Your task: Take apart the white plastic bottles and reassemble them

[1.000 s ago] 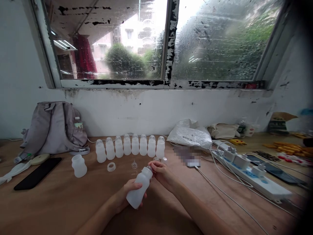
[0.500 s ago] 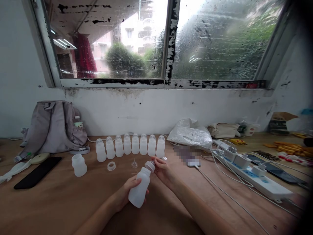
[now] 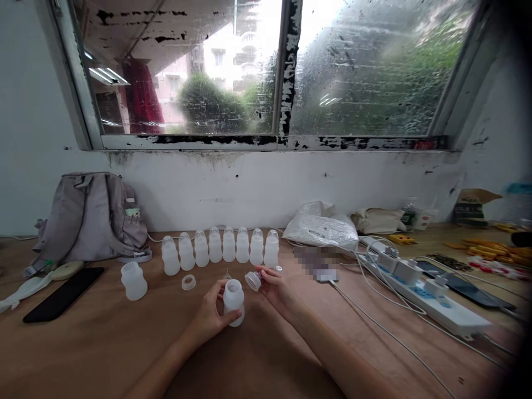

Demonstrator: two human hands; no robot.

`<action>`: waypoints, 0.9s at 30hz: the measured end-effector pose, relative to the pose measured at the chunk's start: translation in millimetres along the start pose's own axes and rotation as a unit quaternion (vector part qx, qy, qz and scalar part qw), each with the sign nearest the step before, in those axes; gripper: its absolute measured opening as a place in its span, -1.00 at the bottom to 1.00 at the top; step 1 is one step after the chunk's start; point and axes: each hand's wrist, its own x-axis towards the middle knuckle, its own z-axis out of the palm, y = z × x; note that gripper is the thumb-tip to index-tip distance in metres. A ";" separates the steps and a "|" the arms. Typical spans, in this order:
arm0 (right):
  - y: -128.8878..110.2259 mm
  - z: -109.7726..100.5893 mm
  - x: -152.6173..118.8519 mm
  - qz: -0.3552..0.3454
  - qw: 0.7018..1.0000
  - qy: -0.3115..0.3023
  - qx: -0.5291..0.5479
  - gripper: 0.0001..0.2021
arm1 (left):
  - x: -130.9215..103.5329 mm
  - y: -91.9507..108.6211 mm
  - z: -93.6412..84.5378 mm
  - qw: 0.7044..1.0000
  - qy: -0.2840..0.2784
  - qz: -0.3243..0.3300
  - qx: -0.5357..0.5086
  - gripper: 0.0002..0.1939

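Note:
My left hand (image 3: 213, 311) is closed around a frosted white baby bottle (image 3: 234, 303), upright with its open mouth showing. Just to the right, my right hand (image 3: 275, 287) pinches a nipple with its collar ring (image 3: 252, 281), tilted and apart from the bottle. Behind the bottle a loose clear nipple (image 3: 226, 275) is partly hidden. A white collar ring (image 3: 188, 282) lies on the table to the left. Farther left stands another open bottle (image 3: 134, 281). A small white cap (image 3: 278, 269) sits beyond my right fingers.
Several capped bottles (image 3: 215, 245) stand in a row near the wall. A grey backpack (image 3: 89, 216) and a black flat case (image 3: 64, 293) are at left. At right lie a plastic bag (image 3: 322, 226), a power strip (image 3: 440, 307) and loose white cables.
The bottle in my left hand has gone from tilted to upright and moved away from me. The nipple and ring in my right hand have separated from its mouth.

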 end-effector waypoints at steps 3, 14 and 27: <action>-0.6 0.4 -1.2 -0.004 1.000 -0.002 -0.005 -0.77 | 0.1 3.3 -0.5 0.998 0.021 0.040 0.052 -0.44; 3.0 -3.8 0.5 0.000 0.999 0.004 -0.045 -0.78 | 24.9 31.0 -98.7 0.955 0.066 -0.023 0.290 -0.62; 9.2 4.2 -6.9 0.024 0.989 -0.025 -0.143 -0.78 | 38.7 -21.3 -204.5 0.821 0.061 -0.257 0.506 -0.52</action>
